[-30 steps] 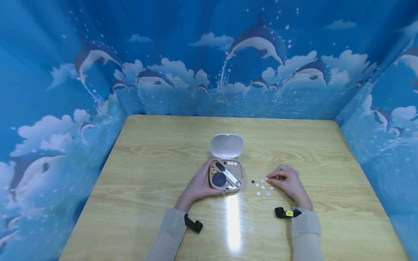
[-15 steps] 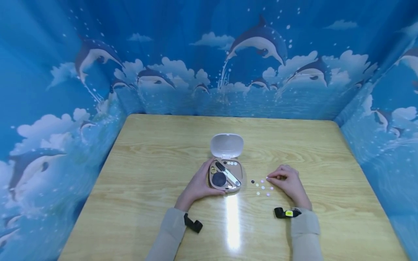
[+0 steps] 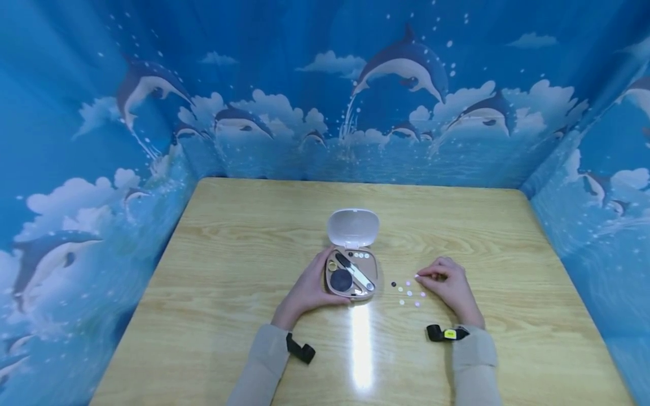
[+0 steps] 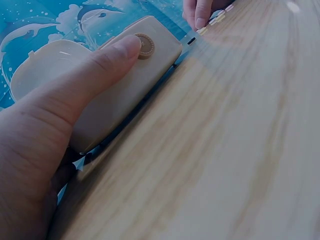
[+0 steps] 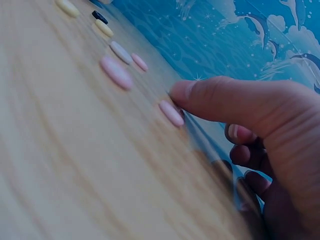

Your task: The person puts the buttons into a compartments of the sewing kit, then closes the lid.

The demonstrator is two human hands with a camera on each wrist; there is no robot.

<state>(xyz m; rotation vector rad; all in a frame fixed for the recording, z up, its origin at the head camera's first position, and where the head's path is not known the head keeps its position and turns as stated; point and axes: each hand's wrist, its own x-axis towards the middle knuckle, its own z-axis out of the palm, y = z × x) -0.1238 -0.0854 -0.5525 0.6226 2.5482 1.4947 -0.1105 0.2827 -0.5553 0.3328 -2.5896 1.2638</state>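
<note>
My left hand (image 3: 306,286) grips a small beige sewing box (image 3: 370,268) by its left side, thumb along the front wall. In the left wrist view the thumb (image 4: 127,47) presses beside a round ridged knob (image 4: 146,46). The translucent lid (image 3: 353,226) stands raised at the back. Inside lie a black-and-white tool (image 3: 355,272), a dark round disc (image 3: 341,279), a gold ring (image 3: 332,265) and a row of buttons (image 3: 358,255). My right hand (image 3: 449,285) pinches a small whitish button (image 3: 417,276) between thumb and index finger, low over the table; the right wrist view hides it.
Several loose buttons lie between the box and my right hand: a black button (image 3: 393,284), a pink button (image 5: 171,113), and pale ones. They rest on a wood-grain table (image 3: 244,237). A blue dolphin-print curtain (image 3: 284,146) surrounds its back and sides.
</note>
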